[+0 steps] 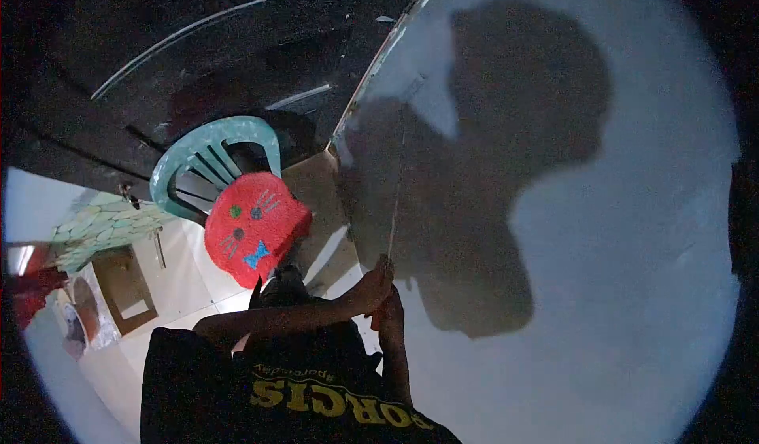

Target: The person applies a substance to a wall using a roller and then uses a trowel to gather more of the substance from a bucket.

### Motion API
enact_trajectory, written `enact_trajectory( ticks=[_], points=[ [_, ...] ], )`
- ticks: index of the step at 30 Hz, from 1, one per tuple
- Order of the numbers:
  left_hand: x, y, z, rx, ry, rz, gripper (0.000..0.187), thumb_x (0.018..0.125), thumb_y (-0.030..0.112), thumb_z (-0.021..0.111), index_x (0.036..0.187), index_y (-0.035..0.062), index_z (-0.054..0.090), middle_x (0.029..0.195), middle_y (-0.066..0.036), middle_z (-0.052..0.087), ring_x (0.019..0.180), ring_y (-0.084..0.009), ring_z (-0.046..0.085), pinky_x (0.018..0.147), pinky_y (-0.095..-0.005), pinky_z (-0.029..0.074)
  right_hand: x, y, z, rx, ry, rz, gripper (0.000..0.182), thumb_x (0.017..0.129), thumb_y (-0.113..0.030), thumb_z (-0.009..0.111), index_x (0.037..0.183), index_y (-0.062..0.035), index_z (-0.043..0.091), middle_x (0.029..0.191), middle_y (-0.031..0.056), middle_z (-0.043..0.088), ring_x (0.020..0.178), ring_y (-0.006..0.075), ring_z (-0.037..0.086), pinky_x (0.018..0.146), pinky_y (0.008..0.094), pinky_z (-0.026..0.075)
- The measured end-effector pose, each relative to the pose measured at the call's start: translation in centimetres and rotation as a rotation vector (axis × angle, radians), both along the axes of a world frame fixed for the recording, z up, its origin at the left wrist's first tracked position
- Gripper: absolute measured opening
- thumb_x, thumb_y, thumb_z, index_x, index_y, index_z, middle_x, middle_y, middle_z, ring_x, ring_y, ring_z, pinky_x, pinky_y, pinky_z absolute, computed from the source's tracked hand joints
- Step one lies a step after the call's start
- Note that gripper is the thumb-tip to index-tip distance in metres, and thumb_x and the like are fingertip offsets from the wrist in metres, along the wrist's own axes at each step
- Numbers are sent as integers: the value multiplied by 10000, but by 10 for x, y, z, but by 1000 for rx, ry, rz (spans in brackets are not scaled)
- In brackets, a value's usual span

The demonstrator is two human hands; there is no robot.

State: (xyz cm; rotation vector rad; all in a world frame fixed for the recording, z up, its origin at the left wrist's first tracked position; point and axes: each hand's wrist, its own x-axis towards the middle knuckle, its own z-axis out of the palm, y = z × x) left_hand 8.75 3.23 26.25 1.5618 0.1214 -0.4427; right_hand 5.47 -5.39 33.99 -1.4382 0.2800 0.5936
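My left hand (370, 288) reaches across from the left, its fingers closed around the lower end of a thin, pale strip or line (396, 191). That strip runs upward in front of the grey-white wall (632, 270); its exact nature is unclear. Just below, my right hand (390, 313) is closed close to my left hand. A small orange-red piece shows at the right hand, mostly hidden by the dark fingers. Both hands are in shadow, near the wall's left side.
A green plastic chair (178, 155) with a red cat-face cushion (253, 222) stands left of the hands. A brown open box or frame (118, 286) lies farther left. Pale strips (229, 17) show on the dark surface above. My head's shadow falls on the wall.
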Motion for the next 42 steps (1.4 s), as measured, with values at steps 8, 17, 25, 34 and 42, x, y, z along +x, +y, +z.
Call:
enact_trajectory(
  ticks=[8, 17, 25, 34, 42],
  points=[
    [-33, -39, 30, 263, -358, -165, 458, 967, 206, 279, 1274, -120, 184, 994, -292, 505, 922, -366, 578, 748, -442, 467, -28, -56, 11, -163, 48, -97, 328, 923, -210, 487, 1171, 3, 505, 668, 55, 588, 462, 104, 519, 393, 250, 391],
    [-78, -90, -14, -232, 181, -499, 751, 958, 348, 342, 1336, -116, -112, 1282, -327, 344, 1154, -355, 454, 915, -387, 414, -93, -102, -11, -223, 36, -239, 421, 864, -200, 598, 1218, -14, 467, 707, 46, 595, 519, 79, 500, 440, 234, 378],
    [-48, -96, -39, -225, -171, -505, 662, 935, 363, 399, 1285, -104, 86, 1205, -308, 378, 1114, -384, 451, 1008, -387, 326, -65, -90, -1, -143, 71, -316, 390, 913, -77, 481, 1274, 41, 390, 1187, 138, 512, 1029, 185, 532, 835, 281, 448],
    [106, -19, -71, 135, -257, -422, 421, 938, 315, 350, 913, -90, 463, 851, -210, 477, 849, -276, 505, 804, -394, 409, 79, -9, -19, -816, -593, 222, 331, 905, -245, 518, 1125, 2, 497, 901, 114, 568, 726, 140, 570, 601, 253, 463],
    [138, 47, -2, -99, -176, -200, 334, 931, 241, 444, 1118, -28, 378, 955, -178, 485, 911, -255, 497, 847, -393, 396, 122, 29, -8, -71, -32, -197, 363, 874, -396, 561, 934, -43, 503, 596, -6, 463, 340, 60, 323, 320, 231, 228]
  ],
)
